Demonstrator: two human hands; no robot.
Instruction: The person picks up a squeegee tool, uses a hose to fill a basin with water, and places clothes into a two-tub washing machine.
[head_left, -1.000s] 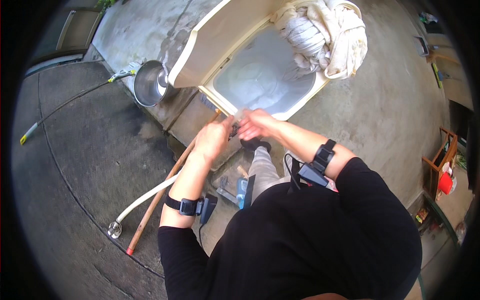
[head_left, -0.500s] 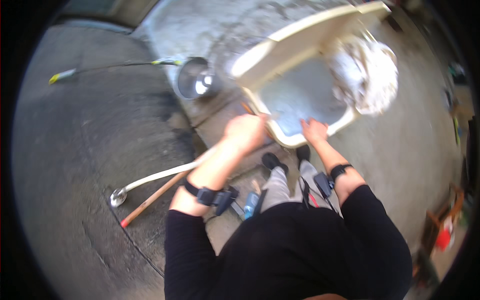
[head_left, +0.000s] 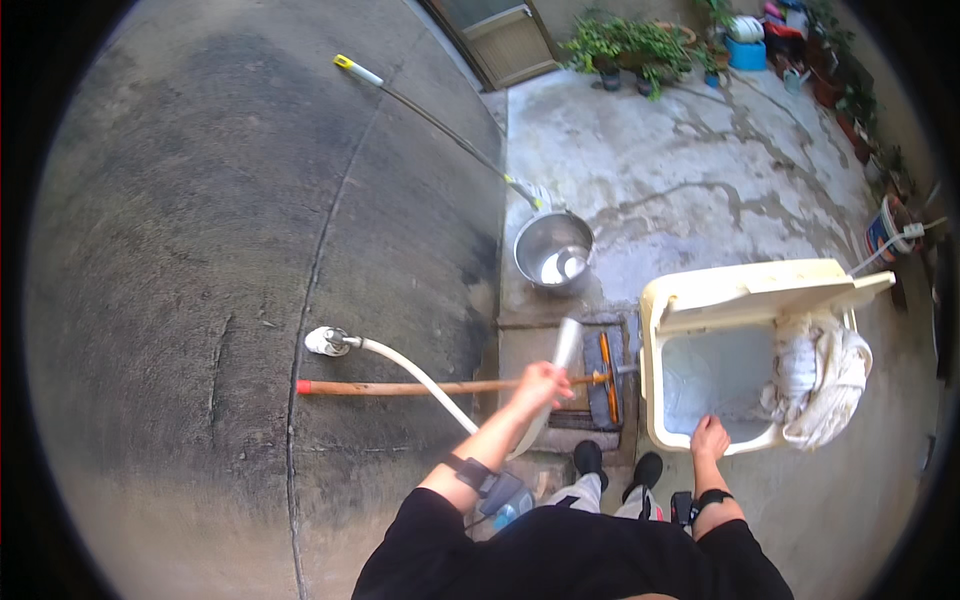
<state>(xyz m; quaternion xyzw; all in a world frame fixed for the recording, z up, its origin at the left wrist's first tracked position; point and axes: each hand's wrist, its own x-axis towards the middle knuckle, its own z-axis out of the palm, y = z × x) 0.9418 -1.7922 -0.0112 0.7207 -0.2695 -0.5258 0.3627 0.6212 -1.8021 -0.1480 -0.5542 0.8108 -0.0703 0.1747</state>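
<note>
My left hand is closed around a white hose whose pale end, blurred, points up past my fingers. From there the hose loops under my forearm to a white and metal fitting on the dark floor. My right hand grips the near rim of a cream plastic tub. Bluish-grey water covers the tub's bottom, and a raised panel stands along its far side. Wet-looking white cloth is bundled over the right rim.
A long-handled squeegee lies on the floor beneath my left hand. Beyond it stands a metal bucket, with a yellow-tipped pole beside it. Potted plants line the far wall near a door.
The view has swung, so the tub appears further right. My left hand has moved from the tub's left edge out over the squeegee with the hose. My right hand remains at the near rim.
</note>
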